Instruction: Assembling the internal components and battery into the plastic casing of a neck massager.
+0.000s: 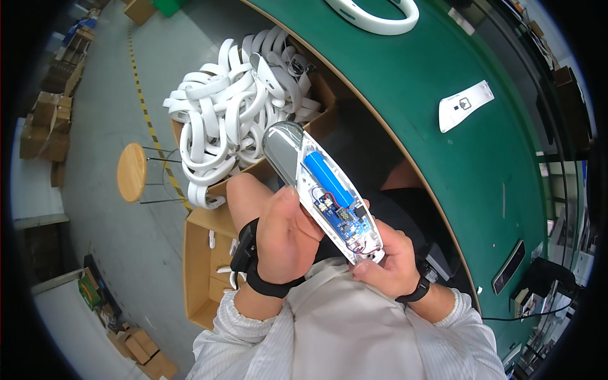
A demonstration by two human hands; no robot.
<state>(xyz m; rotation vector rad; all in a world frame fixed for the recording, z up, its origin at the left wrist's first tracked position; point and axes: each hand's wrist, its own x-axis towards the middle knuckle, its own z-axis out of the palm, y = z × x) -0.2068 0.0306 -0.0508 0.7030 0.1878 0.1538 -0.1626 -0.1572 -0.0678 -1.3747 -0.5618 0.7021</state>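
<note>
Left hand point(286, 240) against white housing point(310, 189), its grip I cannot tell; right hand point(394, 261) pinches housing's lower end; blue battery point(328, 179) faces up, perhaps for easy viewing.

Glossy plastic, matt board, smooth wood
Smooth white plastic casing point(309, 189); glossy grey cover point(282, 151) toward 11 o'clock; matt cardboard box point(195, 272) at 8; smooth wooden stool seat point(132, 172) at 9; smooth green table point(481, 190) at 3; puckered cloth sleeve point(244, 326) at 7.
</note>
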